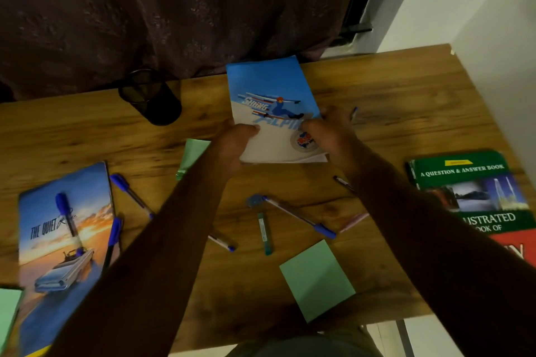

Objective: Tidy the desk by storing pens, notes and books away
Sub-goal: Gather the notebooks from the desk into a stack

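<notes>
A blue and white skiing book (269,87) is lifted above the middle of the wooden desk (406,101). My left hand (236,143) grips its lower left edge, thumb on the cover. My right hand (327,130) grips its lower right edge. At the left lies a sunset car book (52,266) with a blue pen (67,213) on top. A green question and answer book (475,194) lies at the right. Several blue pens, such as the long one (298,217), are scattered near the middle. Green note pads lie at the front (317,280) and centre left (193,155).
A black mesh pen holder (150,97) stands at the back left of the desk. A dark patterned curtain (174,9) hangs behind. A white wall (493,38) borders the right side. Another green pad (8,316) shows at the lower left corner.
</notes>
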The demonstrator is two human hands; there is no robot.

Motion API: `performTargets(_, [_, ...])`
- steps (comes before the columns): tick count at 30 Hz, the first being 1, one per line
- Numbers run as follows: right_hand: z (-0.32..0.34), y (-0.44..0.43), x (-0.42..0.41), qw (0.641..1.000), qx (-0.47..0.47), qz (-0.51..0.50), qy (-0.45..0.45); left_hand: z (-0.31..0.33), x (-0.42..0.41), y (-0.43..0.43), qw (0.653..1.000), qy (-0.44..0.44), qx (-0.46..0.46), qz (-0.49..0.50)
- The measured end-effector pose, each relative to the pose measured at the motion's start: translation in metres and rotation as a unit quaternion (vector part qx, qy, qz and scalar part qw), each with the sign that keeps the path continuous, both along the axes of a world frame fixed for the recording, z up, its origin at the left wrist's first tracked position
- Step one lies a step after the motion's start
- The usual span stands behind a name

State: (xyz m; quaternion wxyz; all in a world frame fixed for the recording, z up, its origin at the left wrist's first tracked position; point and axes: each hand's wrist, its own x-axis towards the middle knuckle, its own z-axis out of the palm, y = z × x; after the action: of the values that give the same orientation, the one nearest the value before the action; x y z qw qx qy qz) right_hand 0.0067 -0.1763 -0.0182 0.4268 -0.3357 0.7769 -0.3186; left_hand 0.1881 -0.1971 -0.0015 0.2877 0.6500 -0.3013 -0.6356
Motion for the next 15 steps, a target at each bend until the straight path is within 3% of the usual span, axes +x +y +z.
performTargets(7, [0.018, 0.021, -0.024, 0.993, -0.031, 0.007, -0.115, 0.016, -0.009, 0.035, 0.996, 0.062, -0.058, 0.028])
performTargets(15, [0.046, 0.095, -0.107, 0.965, -0.064, 0.052, -0.250, 0.030, -0.066, 0.125, 0.985, 0.143, -0.088, -0.032])
